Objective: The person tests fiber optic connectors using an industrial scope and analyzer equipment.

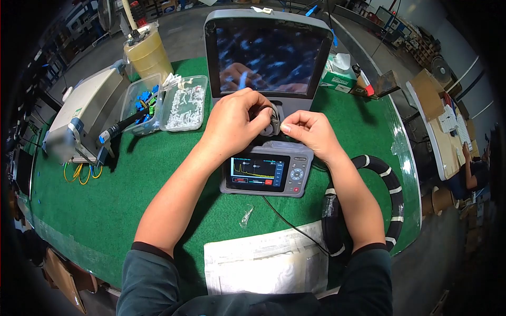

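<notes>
My left hand (234,121) is closed, its fingers curled round the left side of a small dark grey part (273,125) at the foot of the large monitor (266,58). From the right, my right hand (315,131) meets it with thumb and forefinger pinched together. Whatever sits between the fingertips of either hand is too small or hidden to name. Just below both hands lies a handheld tester (266,168), its lit screen (255,173) showing a yellow trace on black. A thin black cable (287,222) runs from beneath it toward the lower right.
Left of the monitor stand a tub of white bits (184,108), a tub of blue and green connectors (143,108) and a grey machine (87,113). A thick black cable coil (395,195) lies right, a wrapped white sheet (263,263) in front. Another person (469,176) sits far right.
</notes>
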A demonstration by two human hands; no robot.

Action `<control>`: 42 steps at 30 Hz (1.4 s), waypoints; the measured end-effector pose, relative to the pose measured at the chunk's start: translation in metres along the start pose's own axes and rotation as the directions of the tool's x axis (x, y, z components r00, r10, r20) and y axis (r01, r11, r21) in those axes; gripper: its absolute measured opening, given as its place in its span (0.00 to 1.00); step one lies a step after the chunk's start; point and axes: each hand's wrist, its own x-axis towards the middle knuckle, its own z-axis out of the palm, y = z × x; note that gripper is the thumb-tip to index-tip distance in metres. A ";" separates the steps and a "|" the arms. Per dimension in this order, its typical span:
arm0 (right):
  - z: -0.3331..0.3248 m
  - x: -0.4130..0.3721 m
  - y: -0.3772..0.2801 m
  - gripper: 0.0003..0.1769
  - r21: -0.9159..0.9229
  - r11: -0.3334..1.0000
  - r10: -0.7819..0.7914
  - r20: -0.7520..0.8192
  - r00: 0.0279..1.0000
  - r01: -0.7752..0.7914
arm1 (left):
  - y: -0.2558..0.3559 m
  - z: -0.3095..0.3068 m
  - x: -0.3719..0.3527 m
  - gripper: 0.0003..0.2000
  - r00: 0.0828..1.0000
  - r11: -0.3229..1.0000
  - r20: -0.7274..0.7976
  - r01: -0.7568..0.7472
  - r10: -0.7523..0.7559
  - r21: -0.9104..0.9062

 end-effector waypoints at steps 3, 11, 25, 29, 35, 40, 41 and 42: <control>0.001 -0.001 -0.002 0.11 0.016 1.000 0.001 0.004 1.000 -0.001 | 0.000 0.000 -0.001 0.11 1.000 1.000 0.005 0.010 -0.010 -0.014; 0.001 -0.002 -0.001 0.10 0.041 0.999 0.012 0.004 1.000 -0.012 | 0.000 0.001 0.000 0.12 0.999 0.999 -0.008 0.037 -0.038 -0.030; 0.002 0.000 -0.001 0.12 0.095 0.995 0.027 0.011 1.000 -0.028 | -0.002 0.000 0.000 0.10 0.997 0.995 0.032 0.066 -0.063 -0.081; 0.002 -0.001 -0.005 0.12 0.064 0.997 0.037 0.015 0.999 -0.038 | -0.002 -0.001 0.001 0.10 0.995 0.992 0.046 0.088 -0.084 -0.089; 0.008 0.000 -0.001 0.11 0.096 0.995 -0.032 -0.014 0.999 0.033 | -0.002 0.000 0.000 0.11 0.990 0.986 0.048 0.133 -0.129 -0.097; 0.003 0.000 0.000 0.13 -0.078 0.997 0.018 0.001 1.000 -0.017 | -0.002 0.000 0.000 0.13 0.991 0.991 0.025 0.131 -0.131 -0.022; 0.002 0.000 0.000 0.13 -0.078 0.997 0.018 0.001 1.000 -0.018 | -0.002 0.000 0.001 0.13 0.991 0.991 0.026 0.132 -0.131 -0.022; 0.002 0.000 0.001 0.14 -0.081 0.997 0.008 0.010 1.000 -0.007 | -0.001 0.000 0.001 0.12 0.991 0.991 0.022 0.130 -0.130 -0.025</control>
